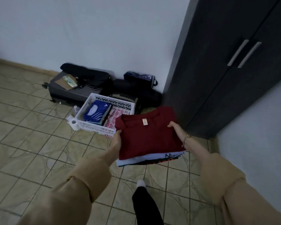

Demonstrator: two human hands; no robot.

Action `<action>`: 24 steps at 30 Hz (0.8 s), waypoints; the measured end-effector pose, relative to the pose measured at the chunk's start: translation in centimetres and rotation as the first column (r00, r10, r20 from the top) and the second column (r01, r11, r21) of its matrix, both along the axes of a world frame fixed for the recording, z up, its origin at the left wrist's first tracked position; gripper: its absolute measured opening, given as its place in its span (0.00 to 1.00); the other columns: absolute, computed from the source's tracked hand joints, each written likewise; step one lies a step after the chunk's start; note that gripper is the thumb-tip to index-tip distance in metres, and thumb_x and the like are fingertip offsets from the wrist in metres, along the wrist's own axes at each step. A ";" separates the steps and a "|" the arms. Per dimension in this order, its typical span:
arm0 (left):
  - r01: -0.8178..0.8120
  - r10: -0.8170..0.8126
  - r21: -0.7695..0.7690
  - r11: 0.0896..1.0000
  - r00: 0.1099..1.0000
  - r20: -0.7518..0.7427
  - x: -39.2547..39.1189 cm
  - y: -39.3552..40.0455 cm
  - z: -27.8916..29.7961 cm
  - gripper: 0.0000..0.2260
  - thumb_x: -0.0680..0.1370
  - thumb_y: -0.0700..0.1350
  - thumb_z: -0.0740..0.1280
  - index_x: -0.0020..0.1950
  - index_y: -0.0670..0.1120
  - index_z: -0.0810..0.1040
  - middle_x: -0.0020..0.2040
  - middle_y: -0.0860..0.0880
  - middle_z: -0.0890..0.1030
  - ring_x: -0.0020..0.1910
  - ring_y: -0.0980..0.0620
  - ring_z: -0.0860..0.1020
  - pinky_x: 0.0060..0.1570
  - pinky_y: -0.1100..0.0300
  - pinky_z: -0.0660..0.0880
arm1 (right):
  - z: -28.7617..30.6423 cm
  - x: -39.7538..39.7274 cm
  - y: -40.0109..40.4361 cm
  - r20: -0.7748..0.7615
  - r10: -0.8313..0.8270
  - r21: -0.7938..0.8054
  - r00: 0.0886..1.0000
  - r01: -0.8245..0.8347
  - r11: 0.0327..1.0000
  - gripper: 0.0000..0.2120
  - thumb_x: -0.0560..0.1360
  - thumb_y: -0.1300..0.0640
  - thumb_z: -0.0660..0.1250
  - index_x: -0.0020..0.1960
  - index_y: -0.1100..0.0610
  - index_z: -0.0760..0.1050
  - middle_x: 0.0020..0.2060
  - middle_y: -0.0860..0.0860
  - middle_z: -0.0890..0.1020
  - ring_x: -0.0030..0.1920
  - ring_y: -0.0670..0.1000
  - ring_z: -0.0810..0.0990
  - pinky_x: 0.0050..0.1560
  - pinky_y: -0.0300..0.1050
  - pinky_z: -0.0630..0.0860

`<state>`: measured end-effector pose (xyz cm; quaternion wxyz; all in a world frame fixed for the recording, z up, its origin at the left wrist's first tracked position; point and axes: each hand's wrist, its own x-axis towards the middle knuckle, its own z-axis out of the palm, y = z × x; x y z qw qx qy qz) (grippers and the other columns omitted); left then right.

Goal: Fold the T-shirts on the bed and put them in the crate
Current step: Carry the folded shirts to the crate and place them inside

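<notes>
Stack of folded T-shirts (148, 140), dark red cotton one on top with white and printed ones beneath, carried in the air above the tiled floor (31, 143). The left hand (116, 141) grips its left edge and the right hand (177, 132) its right edge, thumbs on top. The white plastic lattice crate (104, 101), holding a folded blue T-shirt (97, 114), stands on the floor just beyond, near the dark wardrobe (225, 62).
</notes>
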<state>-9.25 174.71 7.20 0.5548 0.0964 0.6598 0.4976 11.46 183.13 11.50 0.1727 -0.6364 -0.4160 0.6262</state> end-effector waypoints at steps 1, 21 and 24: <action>-0.035 0.035 -0.008 0.999 0.999 0.001 -1.1 1.8 -0.6 0.17 0.82 0.46 0.53 0.69 0.42 0.68 0.66 0.41 0.72 0.56 0.45 0.71 0.57 0.51 0.66 | -0.4 -1.3 2.3 -0.002 0.016 -0.009 1.000 -0.016 1.000 0.16 0.74 0.53 0.60 0.58 0.57 0.74 0.53 0.57 0.79 0.49 0.56 0.77 0.45 0.44 0.73; -0.546 0.667 -0.396 0.739 0.678 0.309 -19.9 30.2 -21.8 0.35 0.77 0.66 0.48 0.74 0.42 0.64 0.69 0.39 0.70 0.68 0.39 0.68 0.70 0.42 0.63 | -17.4 -31.0 40.2 0.260 0.565 -0.083 0.783 -0.565 0.821 0.06 0.62 0.54 0.62 0.36 0.55 0.68 0.43 0.55 0.74 0.41 0.54 0.73 0.41 0.44 0.69; -0.570 0.707 -0.430 0.700 0.640 0.301 -21.7 32.6 -28.7 0.34 0.78 0.63 0.45 0.74 0.42 0.63 0.72 0.40 0.67 0.70 0.41 0.66 0.71 0.45 0.61 | -23.2 -34.6 43.0 0.288 0.637 -0.117 0.715 -0.634 0.764 0.06 0.62 0.53 0.61 0.36 0.55 0.68 0.38 0.52 0.74 0.37 0.52 0.72 0.37 0.42 0.67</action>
